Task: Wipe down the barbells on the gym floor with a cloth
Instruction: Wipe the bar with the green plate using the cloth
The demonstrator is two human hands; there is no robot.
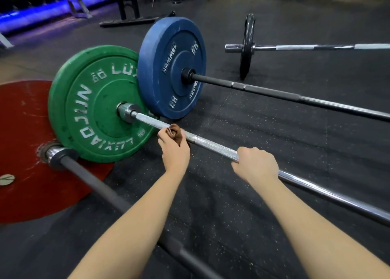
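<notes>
At frame centre, the left grip (pixel 175 149) is clamped on a bunched brown cloth (pixel 174 131) held against the chrome barbell (pixel 213 147), which lies on the gym floor (pixel 253 114). Right of it, the right grip (pixel 256 165) is curled closed round the same bar.

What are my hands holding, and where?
The left hand grips a bunched brown cloth against the silver barbell shaft near the green plate; the right hand grips that shaft farther along.
</notes>
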